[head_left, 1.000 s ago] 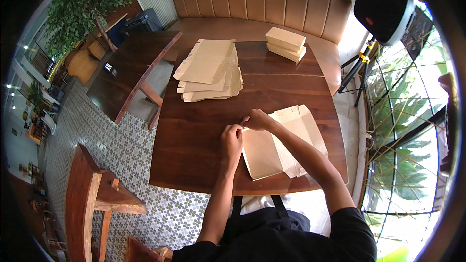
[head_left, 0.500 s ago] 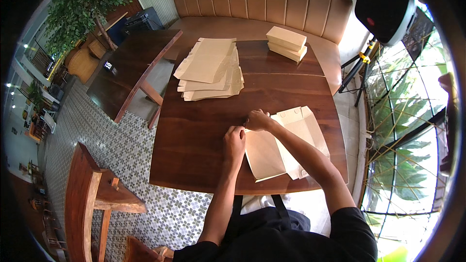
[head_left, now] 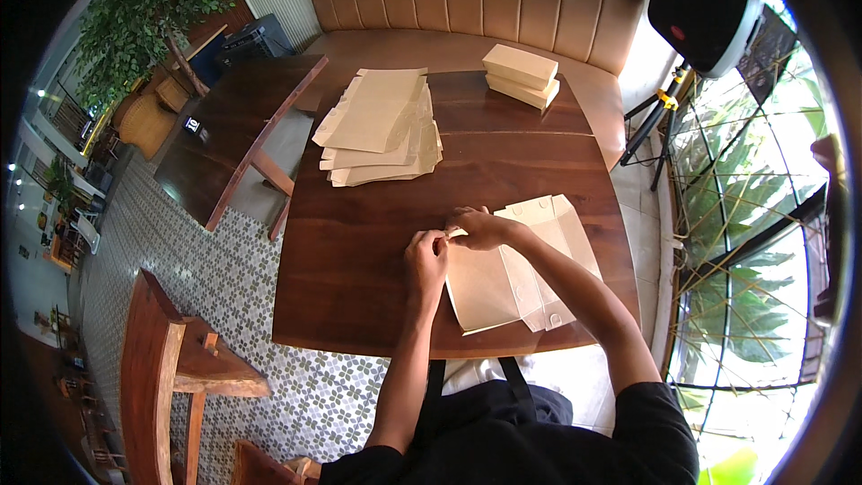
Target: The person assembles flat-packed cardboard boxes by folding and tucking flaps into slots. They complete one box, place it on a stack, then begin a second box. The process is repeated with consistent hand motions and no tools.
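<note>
A flat, unfolded cardboard box (head_left: 489, 286) lies on the near right part of the brown wooden table (head_left: 355, 260), its creases and side flaps showing. My left hand (head_left: 425, 254) is closed, fingertips pinching the box's far left corner. Right beside it, my right hand (head_left: 476, 227) curls over the same corner, and a small light flap shows between the two hands. My right forearm crosses above the cardboard and covers part of it.
Several flat cardboard blanks (head_left: 377, 121) lie stacked at the table's far left. Two folded boxes (head_left: 521, 74) sit one on the other at the far right. A brown padded bench (head_left: 476, 0) runs behind the table; a black speaker on a stand (head_left: 702, 13) is at the right.
The whole view has shifted slightly. My right hand's fingers have opened out a little at the corner, and the small flap between my hands shows more. My left hand stays at the corner.
</note>
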A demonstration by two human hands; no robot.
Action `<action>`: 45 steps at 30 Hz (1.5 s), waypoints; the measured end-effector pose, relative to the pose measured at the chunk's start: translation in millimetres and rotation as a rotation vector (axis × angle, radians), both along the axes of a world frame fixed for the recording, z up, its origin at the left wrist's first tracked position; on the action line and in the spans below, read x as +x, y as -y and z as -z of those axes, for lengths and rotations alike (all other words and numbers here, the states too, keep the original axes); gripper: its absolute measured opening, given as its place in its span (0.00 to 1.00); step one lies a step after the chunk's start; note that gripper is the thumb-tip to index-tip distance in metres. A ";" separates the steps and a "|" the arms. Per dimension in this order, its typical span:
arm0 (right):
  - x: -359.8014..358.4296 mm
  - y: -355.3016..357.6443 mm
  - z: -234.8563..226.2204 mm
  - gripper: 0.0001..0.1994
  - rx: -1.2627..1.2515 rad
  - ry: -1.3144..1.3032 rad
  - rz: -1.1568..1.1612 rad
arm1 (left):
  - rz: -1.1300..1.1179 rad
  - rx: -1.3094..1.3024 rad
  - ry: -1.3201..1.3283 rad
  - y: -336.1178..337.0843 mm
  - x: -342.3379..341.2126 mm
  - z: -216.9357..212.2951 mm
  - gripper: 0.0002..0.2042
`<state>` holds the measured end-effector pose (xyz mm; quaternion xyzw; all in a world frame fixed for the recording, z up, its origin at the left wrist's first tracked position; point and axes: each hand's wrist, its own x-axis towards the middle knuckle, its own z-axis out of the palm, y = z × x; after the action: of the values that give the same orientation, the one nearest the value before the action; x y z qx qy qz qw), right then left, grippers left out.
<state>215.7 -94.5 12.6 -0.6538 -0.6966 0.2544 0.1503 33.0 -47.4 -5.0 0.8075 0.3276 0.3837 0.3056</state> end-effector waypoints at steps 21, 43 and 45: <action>-7.8 16.6 13.7 0.08 0.571 -0.143 0.115 | 0.182 0.004 -0.168 -25.1 -4.6 -4.3 0.09; -91.5 50.5 4.3 0.11 0.062 -0.245 0.677 | -0.144 -0.422 -0.084 41.2 -47.8 -21.4 0.12; -92.8 52.3 1.9 0.11 0.035 -0.224 0.686 | -0.119 -0.265 -0.087 45.1 -45.8 -24.6 0.09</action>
<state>122.9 -146.8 10.7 -0.8150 -0.4201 0.2472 0.3134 -12.8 -92.5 19.6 0.7552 0.4354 0.3192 0.3718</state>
